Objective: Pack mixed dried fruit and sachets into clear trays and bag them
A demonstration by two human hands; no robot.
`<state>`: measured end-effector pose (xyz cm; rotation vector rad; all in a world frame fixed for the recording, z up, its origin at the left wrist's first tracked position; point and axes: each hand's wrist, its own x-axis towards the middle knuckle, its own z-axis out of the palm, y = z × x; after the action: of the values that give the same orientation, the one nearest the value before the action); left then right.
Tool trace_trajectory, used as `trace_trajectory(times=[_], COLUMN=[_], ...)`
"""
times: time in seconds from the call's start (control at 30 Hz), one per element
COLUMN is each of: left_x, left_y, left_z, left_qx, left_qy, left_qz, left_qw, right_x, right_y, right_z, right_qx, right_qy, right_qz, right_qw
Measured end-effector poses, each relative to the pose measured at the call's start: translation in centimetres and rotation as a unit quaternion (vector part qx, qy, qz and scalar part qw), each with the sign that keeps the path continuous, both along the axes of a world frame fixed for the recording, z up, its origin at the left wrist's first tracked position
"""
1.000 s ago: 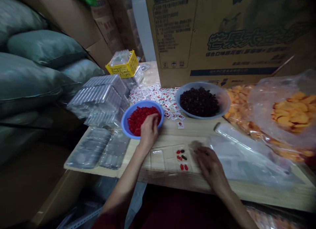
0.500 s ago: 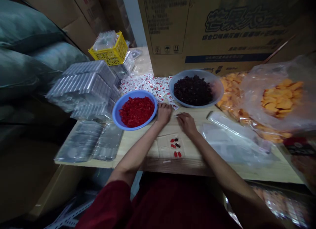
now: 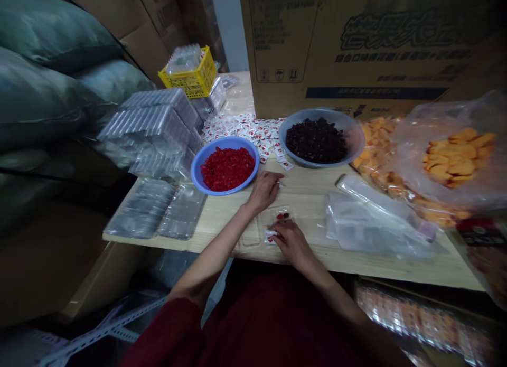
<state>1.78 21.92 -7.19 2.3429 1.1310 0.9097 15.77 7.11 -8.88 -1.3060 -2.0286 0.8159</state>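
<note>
My right hand [image 3: 291, 240] pinches a small white-and-red printed packet [image 3: 270, 236] low over the clear plastic tray [image 3: 250, 236] near the table's front edge. A red piece and a dark piece [image 3: 285, 215] show in the tray's upper part; my fingers and the packet cover the rest of that side. Beyond the tray, my left hand [image 3: 264, 191] is closed, fingers pointing right, beside the blue bowl [image 3: 197, 183] of red pieces [image 3: 227, 169]. A small whitish bit at its fingertips is too blurred to name.
Many printed packets [image 3: 241, 126] lie spread behind the bowls. A grey-blue bowl [image 3: 354, 145] holds dark pieces. Stacked clear trays [image 3: 150, 124] and a yellow basket [image 3: 190, 82] stand left. Plastic bags [image 3: 356, 224] and a bag of orange slices [image 3: 459, 156] lie right; a large carton [image 3: 277, 100] stands behind.
My right hand has come down toward me, from beside the left hand to the tray, with the packet. My left hand has moved slightly nearer. The view has shifted a little.
</note>
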Motion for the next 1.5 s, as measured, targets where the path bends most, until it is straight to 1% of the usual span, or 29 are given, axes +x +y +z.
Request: trace_trajectory(times=[0.1,0.17,0.2,0.27,0.33,0.4,0.47,0.53,0.6,0.7,0.8,0.87,0.9,0.93,0.97,1.0,1.07,1.13,1.17,1.2,1.23,1.27,1.3,1.37,1.4,1.43,1.5], left_x=[-1.1,-2.2,-2.7,-3.6,-4.1,-4.3,-4.3,-4.4,-4.6,-4.9,-4.9,-4.8,-4.9,-5.0,-5.2,-5.5,-6.1,-6.8,-7.0,-7.1,-7.1,-7.0,-6.8,-6.3,-6.0,-5.7,-5.3], left_y=[-1.8,-3.4,-4.2,-5.4,-6.3,-6.8,-7.3,-7.8,-8.5,-9.7,-10.4,-10.2,-10.0,-9.8,-9.5,-9.3,-9.1,-9.1,-9.1,-9.1,-9.1,-9.1,-9.1,-8.9,-8.7,-8.5,-8.2], left_z=[1.9,2.6,2.7,2.3,1.5,0.7,0.3,0.4,0.6,0.5,-0.1,-0.4,-0.5,-0.3,-0.1,0.2,1.1,1.8,2.0,2.1,2.2,2.1,2.0,1.9,1.9,1.9,2.0], left_qx=[-0.029,-0.06,-0.071,-0.084,-0.085,-0.082,-0.07,-0.054,-0.049,-0.055,-0.015,0.03,0.038,0.047,0.05,0.046,0.034,0.037,0.045,0.057,0.068,0.072,0.069,0.058,0.056,0.057,0.067], left_qy=[-0.064,-0.068,-0.057,-0.018,0.026,0.063,0.088,0.099,0.101,0.126,0.125,0.087,0.073,0.058,0.05,0.049,0.06,0.066,0.063,0.056,0.049,0.044,0.041,0.042,0.046,0.049,0.055], left_qz=[0.004,0.018,0.019,0.006,-0.008,-0.016,-0.008,0.014,0.026,0.006,0.0,0.02,0.03,0.045,0.059,0.069,0.081,0.096,0.106,0.119,0.131,0.144,0.155,0.159,0.151,0.138,0.112], left_qw=[0.998,0.996,0.996,0.996,0.996,0.995,0.994,0.994,0.993,0.99,0.992,0.996,0.996,0.996,0.996,0.995,0.994,0.993,0.991,0.99,0.988,0.986,0.985,0.985,0.986,0.988,0.99], right_x=[0.6,1.0,1.1,1.0,0.6,0.3,0.2,0.5,1.1,2.3,4.0,6.4,8.1,10.3,12.9,15.8,22.1,27.9,30.4,32.4,34.0,35.1,35.8,36.4,36.5,36.6,36.9], right_y=[-0.3,-0.7,-1.0,-1.5,-2.0,-2.4,-2.8,-3.0,-3.4,-4.2,-4.9,-4.8,-4.7,-4.6,-4.6,-4.8,-5.5,-6.2,-6.2,-5.9,-5.3,-4.1,-2.6,1.8,4.3,6.9,11.7], right_z=[0.3,0.5,0.5,0.1,-0.7,-1.4,-1.7,-1.2,-0.1,1.7,3.2,4.3,4.9,5.6,6.5,7.5,9.6,11.3,11.9,12.4,12.8,13.0,13.1,13.0,12.7,12.3,11.3], right_qx=[0.042,0.065,0.071,0.086,0.113,0.142,0.164,0.169,0.156,0.135,0.126,0.122,0.125,0.135,0.154,0.178,0.237,0.272,0.282,0.294,0.296,0.287,0.258,0.151,0.084,0.036,-0.019], right_qy=[-0.021,-0.051,-0.071,-0.109,-0.139,-0.157,-0.155,-0.131,-0.096,-0.047,-0.021,-0.027,-0.035,-0.043,-0.051,-0.06,-0.085,-0.137,-0.152,-0.159,-0.165,-0.168,-0.174,-0.19,-0.197,-0.201,-0.203], right_qz=[-0.027,-0.025,-0.012,0.018,0.029,0.02,0.001,-0.011,-0.025,-0.068,-0.128,-0.175,-0.208,-0.251,-0.3,-0.352,-0.453,-0.53,-0.556,-0.576,-0.58,-0.572,-0.557,-0.523,-0.513,-0.509,-0.508], right_qw=[0.999,0.996,0.995,0.99,0.983,0.977,0.974,0.977,0.983,0.987,0.984,0.977,0.969,0.958,0.94,0.917,0.855,0.792,0.767,0.746,0.741,0.75,0.77,0.817,0.831,0.836,0.837])
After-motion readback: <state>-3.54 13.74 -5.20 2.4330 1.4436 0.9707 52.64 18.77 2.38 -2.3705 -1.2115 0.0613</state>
